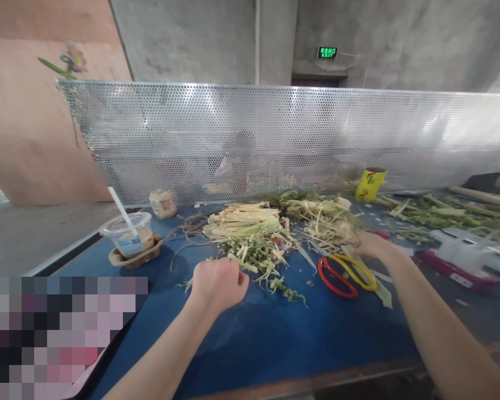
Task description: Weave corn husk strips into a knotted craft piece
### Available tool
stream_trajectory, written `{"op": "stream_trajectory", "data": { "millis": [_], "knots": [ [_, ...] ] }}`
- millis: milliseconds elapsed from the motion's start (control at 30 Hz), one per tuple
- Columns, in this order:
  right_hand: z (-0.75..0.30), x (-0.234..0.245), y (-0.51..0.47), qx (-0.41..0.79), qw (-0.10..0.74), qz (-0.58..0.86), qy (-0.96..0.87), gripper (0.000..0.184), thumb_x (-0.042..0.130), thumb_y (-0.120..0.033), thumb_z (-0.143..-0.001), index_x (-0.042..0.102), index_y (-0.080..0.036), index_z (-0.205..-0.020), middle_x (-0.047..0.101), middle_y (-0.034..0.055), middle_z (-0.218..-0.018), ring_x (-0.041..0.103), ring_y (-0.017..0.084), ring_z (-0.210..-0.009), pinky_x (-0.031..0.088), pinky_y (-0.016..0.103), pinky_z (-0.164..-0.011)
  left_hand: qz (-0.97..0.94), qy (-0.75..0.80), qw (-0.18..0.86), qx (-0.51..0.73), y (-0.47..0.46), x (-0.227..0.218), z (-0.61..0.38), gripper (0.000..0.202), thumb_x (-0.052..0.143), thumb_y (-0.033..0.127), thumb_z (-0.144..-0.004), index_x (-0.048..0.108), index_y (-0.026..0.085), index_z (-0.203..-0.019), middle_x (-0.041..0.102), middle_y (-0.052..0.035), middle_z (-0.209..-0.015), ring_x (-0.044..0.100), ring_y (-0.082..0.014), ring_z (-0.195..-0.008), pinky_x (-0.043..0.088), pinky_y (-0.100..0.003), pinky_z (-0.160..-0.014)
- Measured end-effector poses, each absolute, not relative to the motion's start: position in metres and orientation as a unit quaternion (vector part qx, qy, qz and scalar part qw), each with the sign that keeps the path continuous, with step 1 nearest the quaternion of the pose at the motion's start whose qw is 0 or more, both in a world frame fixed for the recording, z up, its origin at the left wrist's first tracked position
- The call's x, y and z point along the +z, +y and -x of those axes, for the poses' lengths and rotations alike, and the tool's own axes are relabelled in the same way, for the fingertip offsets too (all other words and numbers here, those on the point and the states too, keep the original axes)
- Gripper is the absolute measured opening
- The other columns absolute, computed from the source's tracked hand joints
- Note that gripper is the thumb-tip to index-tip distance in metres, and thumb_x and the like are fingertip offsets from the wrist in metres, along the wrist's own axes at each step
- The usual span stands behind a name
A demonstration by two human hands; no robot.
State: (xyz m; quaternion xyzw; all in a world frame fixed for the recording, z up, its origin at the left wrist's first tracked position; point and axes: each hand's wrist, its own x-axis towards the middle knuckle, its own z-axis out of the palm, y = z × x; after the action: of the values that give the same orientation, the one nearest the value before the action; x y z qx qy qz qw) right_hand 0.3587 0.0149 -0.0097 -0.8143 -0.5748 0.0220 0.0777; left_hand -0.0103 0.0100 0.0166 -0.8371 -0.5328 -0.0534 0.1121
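My left hand (217, 283) rests on the blue table (250, 339) with its fingers curled shut at the near edge of a heap of green stems and pale husk strips (250, 233); what it holds is hidden. My right hand (369, 244) reaches into the right side of the plant scraps (329, 219), blurred by motion, fingers not readable. Just in front of it lie red-handled scissors (337, 278) and yellow-handled scissors (356, 269).
A plastic cup with a straw (129, 234) sits in a paper holder at the left, a small jar (162, 203) behind it. A yellow roll (370, 184) stands by the perforated metal screen (275, 133). More stalks (441, 210) and a pink-and-white tool (458, 261) lie right.
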Motion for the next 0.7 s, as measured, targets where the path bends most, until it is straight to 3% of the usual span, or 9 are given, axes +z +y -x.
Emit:
{"op": "stream_trajectory", "data": {
  "millis": [133, 200, 367, 500, 600, 700],
  "knots": [
    [-0.355, -0.003, 0.007, 0.032, 0.112, 0.815, -0.567, 0.01, 0.063, -0.025, -0.065, 0.062, -0.015, -0.06, 0.063, 0.0004, -0.064, 0.059, 0.017, -0.062, 0.045, 0.026, -0.056, 0.833, -0.545, 0.091, -0.024, 0.009, 0.02, 0.011, 0.03, 0.036, 0.028, -0.07, 0.062, 0.013, -0.064, 0.063, -0.0119, -0.065, 0.062, -0.0272, -0.062, 0.043, -0.033, -0.052],
    [-0.353, 0.005, 0.003, 0.023, 0.143, 0.815, -0.561, 0.008, 0.063, -0.02, -0.059, 0.06, -0.018, -0.052, 0.063, 0.0006, -0.059, 0.06, 0.018, -0.061, 0.044, 0.026, -0.055, 0.835, -0.544, 0.084, -0.01, 0.008, 0.021, 0.011, 0.029, 0.037, 0.028, -0.069, 0.061, 0.013, -0.064, 0.063, -0.0126, -0.064, 0.062, -0.0278, -0.061, 0.043, -0.034, -0.05],
    [-0.342, 0.031, -0.003, -0.028, 0.235, 0.819, -0.522, 0.009, 0.055, -0.025, -0.064, 0.06, -0.018, -0.063, 0.067, 0.008, -0.073, 0.062, 0.024, -0.072, 0.044, 0.031, -0.064, 0.84, -0.533, 0.097, -0.031, 0.009, 0.016, 0.01, 0.028, 0.036, 0.028, -0.07, 0.06, 0.013, -0.066, 0.062, -0.0117, -0.064, 0.061, -0.029, -0.06, 0.044, -0.036, -0.05],
    [-0.322, 0.049, -0.008, -0.045, 0.297, 0.792, -0.531, 0.017, 0.052, -0.033, -0.068, 0.059, -0.018, -0.072, 0.066, 0.0078, -0.082, 0.06, 0.023, -0.08, 0.044, 0.03, -0.069, 0.838, -0.526, 0.113, -0.092, 0.01, 0.014, 0.011, 0.03, 0.035, 0.028, -0.075, 0.06, 0.013, -0.072, 0.062, -0.0113, -0.068, 0.061, -0.0261, -0.065, 0.044, -0.034, -0.055],
    [-0.294, 0.062, -0.013, 0.007, 0.364, 0.73, -0.578, 0.023, 0.051, -0.039, -0.07, 0.058, -0.018, -0.077, 0.065, 0.0058, -0.08, 0.061, 0.019, -0.071, 0.046, 0.028, -0.062, 0.85, -0.49, 0.09, -0.169, 0.009, 0.013, 0.012, 0.032, 0.035, 0.032, -0.079, 0.06, 0.013, -0.079, 0.063, -0.0109, -0.074, 0.06, -0.0238, -0.072, 0.043, -0.035, -0.067],
    [-0.254, 0.068, -0.014, 0.119, 0.381, 0.664, -0.633, 0.02, 0.052, -0.037, -0.071, 0.054, -0.018, -0.075, 0.06, 0.0006, -0.064, 0.055, 0.012, -0.05, 0.044, 0.025, -0.05, 0.863, -0.421, -0.047, -0.275, 0.003, 0.009, 0.009, 0.032, 0.04, 0.041, -0.079, 0.058, 0.015, -0.087, 0.062, -0.0071, -0.076, 0.058, -0.0194, -0.072, 0.043, -0.031, -0.069]
  ]
}}
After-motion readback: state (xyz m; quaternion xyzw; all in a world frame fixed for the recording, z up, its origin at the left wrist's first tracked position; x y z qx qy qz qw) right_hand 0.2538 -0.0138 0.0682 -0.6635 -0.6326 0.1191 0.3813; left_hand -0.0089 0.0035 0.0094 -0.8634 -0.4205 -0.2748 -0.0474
